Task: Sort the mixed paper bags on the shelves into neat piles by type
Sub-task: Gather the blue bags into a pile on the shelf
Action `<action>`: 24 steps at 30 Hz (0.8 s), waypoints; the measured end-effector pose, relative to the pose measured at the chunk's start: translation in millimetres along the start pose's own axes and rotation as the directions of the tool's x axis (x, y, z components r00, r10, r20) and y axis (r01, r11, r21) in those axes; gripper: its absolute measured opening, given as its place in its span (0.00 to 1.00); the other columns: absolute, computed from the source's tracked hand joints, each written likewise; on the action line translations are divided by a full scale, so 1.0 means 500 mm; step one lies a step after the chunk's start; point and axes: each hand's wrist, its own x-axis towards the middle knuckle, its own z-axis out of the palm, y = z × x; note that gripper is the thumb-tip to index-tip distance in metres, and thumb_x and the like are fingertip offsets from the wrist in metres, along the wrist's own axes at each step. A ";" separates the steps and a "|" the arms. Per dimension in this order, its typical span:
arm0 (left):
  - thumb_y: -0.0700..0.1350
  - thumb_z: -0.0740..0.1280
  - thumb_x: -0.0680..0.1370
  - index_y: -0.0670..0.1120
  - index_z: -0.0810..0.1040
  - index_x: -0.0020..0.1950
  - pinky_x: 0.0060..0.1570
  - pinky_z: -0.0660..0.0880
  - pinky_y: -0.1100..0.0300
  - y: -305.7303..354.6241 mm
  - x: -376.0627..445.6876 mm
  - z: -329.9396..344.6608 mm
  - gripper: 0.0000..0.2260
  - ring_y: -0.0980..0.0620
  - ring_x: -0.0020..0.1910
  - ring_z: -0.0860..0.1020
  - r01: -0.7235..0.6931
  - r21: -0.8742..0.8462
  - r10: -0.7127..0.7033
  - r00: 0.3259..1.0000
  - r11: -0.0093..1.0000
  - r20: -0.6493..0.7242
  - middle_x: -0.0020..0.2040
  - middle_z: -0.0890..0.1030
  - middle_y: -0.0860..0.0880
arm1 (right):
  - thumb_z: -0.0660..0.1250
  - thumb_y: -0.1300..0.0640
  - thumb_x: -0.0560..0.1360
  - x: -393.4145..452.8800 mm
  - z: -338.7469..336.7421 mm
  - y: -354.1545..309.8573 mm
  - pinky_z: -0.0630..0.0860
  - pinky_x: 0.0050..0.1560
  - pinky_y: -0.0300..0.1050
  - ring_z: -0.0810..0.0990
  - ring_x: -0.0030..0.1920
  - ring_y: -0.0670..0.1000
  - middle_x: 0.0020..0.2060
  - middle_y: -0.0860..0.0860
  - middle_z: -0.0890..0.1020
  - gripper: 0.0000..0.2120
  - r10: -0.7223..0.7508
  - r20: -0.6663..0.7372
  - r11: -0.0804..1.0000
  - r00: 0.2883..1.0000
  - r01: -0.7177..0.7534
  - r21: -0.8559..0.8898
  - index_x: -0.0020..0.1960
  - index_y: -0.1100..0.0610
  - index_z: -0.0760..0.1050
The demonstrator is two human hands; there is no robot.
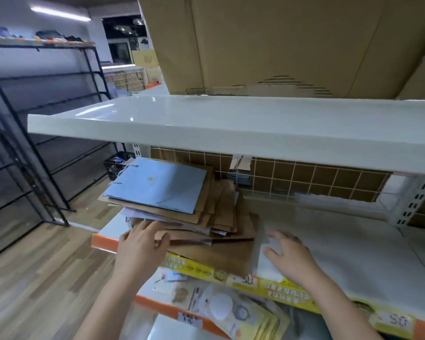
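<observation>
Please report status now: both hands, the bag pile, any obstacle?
Left hand grips brown bags low in the mixed pile. Right hand flat on a white bag, open. Blue bag on top. Nothing in the way.

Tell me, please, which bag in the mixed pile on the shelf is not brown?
The light blue bag lying flat on top of the pile, rope handles toward the left. The brown paper bags beneath it are all kraft-coloured.
</observation>
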 end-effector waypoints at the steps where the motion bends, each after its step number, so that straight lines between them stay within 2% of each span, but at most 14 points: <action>1: 0.51 0.64 0.78 0.52 0.79 0.53 0.52 0.62 0.53 -0.011 0.012 -0.002 0.07 0.46 0.54 0.77 0.000 -0.006 0.000 1.000 1.000 -0.007 0.47 0.77 0.52 | 0.60 0.45 0.78 0.006 0.005 -0.010 0.65 0.67 0.47 0.65 0.71 0.51 0.71 0.47 0.67 0.22 0.002 0.002 1.000 1.000 -0.002 -0.005 0.71 0.48 0.65; 4: 0.52 0.61 0.78 0.53 0.79 0.53 0.55 0.63 0.53 -0.042 0.052 0.002 0.09 0.47 0.56 0.76 0.026 -0.039 -0.026 1.000 0.999 -0.008 0.51 0.78 0.52 | 0.59 0.44 0.79 0.031 0.017 -0.041 0.64 0.67 0.46 0.65 0.70 0.50 0.70 0.46 0.68 0.21 -0.020 -0.008 1.000 1.000 0.019 -0.020 0.70 0.46 0.65; 9: 0.57 0.60 0.78 0.52 0.77 0.58 0.62 0.62 0.50 -0.076 0.109 0.004 0.14 0.46 0.62 0.72 0.125 0.060 -0.121 0.991 0.990 -0.055 0.59 0.76 0.49 | 0.59 0.44 0.79 0.083 0.035 -0.092 0.63 0.68 0.46 0.64 0.71 0.50 0.71 0.45 0.67 0.20 -0.071 0.022 0.997 0.997 0.072 -0.026 0.70 0.46 0.65; 12: 0.62 0.57 0.78 0.51 0.73 0.66 0.67 0.58 0.49 -0.095 0.143 0.002 0.22 0.45 0.69 0.65 0.221 0.090 -0.217 0.975 0.971 -0.055 0.68 0.72 0.46 | 0.59 0.44 0.79 0.103 0.045 -0.111 0.65 0.69 0.47 0.66 0.70 0.50 0.70 0.45 0.67 0.20 -0.077 0.047 0.997 0.996 0.077 -0.006 0.70 0.45 0.65; 18: 0.70 0.50 0.75 0.44 0.65 0.73 0.72 0.49 0.41 -0.142 0.229 0.019 0.37 0.44 0.76 0.52 0.331 0.227 -0.332 0.943 0.916 -0.035 0.77 0.58 0.42 | 0.60 0.45 0.79 0.122 0.057 -0.135 0.66 0.68 0.46 0.67 0.70 0.50 0.71 0.45 0.67 0.21 -0.044 0.055 0.999 0.998 0.043 0.006 0.70 0.45 0.65; 21: 0.75 0.49 0.71 0.40 0.59 0.75 0.71 0.50 0.38 -0.163 0.279 0.036 0.46 0.42 0.76 0.54 0.299 0.344 -0.326 0.945 0.890 0.024 0.76 0.58 0.40 | 0.60 0.47 0.79 0.134 0.070 -0.161 0.66 0.68 0.46 0.66 0.70 0.50 0.71 0.46 0.66 0.21 -0.007 0.035 0.999 0.999 0.005 0.054 0.71 0.47 0.65; 24: 0.78 0.48 0.67 0.39 0.59 0.75 0.70 0.54 0.40 -0.184 0.312 0.053 0.51 0.42 0.72 0.61 0.265 0.410 -0.313 0.948 0.872 0.053 0.73 0.64 0.40 | 0.60 0.48 0.79 0.144 0.091 -0.204 0.66 0.69 0.46 0.66 0.70 0.50 0.71 0.46 0.66 0.21 0.038 0.007 0.993 0.999 -0.038 0.108 0.71 0.49 0.66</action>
